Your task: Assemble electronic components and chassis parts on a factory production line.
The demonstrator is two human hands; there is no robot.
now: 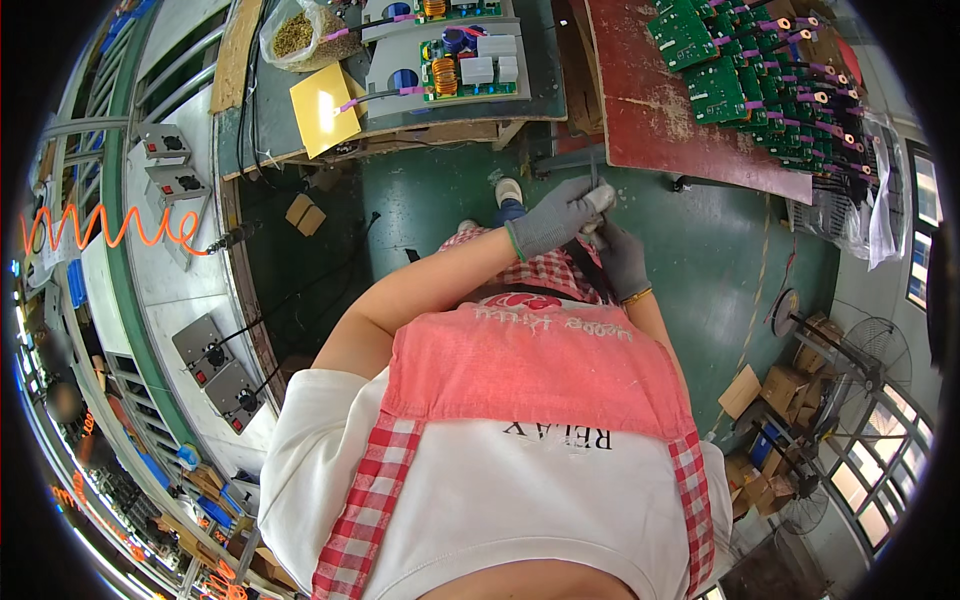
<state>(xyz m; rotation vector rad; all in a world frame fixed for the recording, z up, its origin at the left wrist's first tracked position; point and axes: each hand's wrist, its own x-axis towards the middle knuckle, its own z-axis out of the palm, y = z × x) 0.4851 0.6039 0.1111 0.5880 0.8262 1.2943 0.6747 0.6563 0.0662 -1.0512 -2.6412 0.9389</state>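
Below the pink apron (pixel 530 365), the gloved left hand (pixel 553 220) and right hand (pixel 620 258) grip a small, half-hidden pale object (pixel 598 200).

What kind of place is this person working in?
Most likely an electronics assembly workshop. Stacks of green circuit boards lie on a red table, more boards sit in a grey fixture, and the person's gloved hands meet over a green floor.
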